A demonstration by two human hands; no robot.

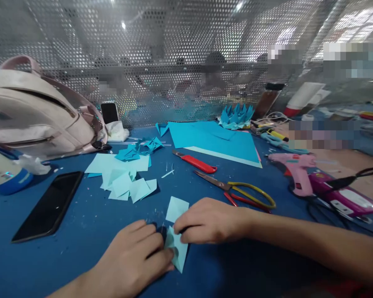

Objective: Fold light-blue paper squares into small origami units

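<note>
A small light-blue piece of paper (181, 253), partly folded, lies on the blue table between my two hands. My left hand (133, 252) presses on its left side with curled fingers and thumb. From the right, my right hand (209, 221) pinches its upper edge with thumb and forefinger. Just beyond lies another light-blue paper square (175, 208), its right corner covered by my right hand. Farther off to the left is a loose heap of light-blue paper squares (124, 182), with folded darker-blue pieces (139, 150) behind it.
Beyond my right hand lie scissors (226, 186) and a red utility knife (199, 163). Large blue sheets (211, 140) and a folded paper cluster (236, 116) are at the back. A black phone (49, 207) and backpack (34, 111) stay left; a pink glue gun (300, 169) sits right.
</note>
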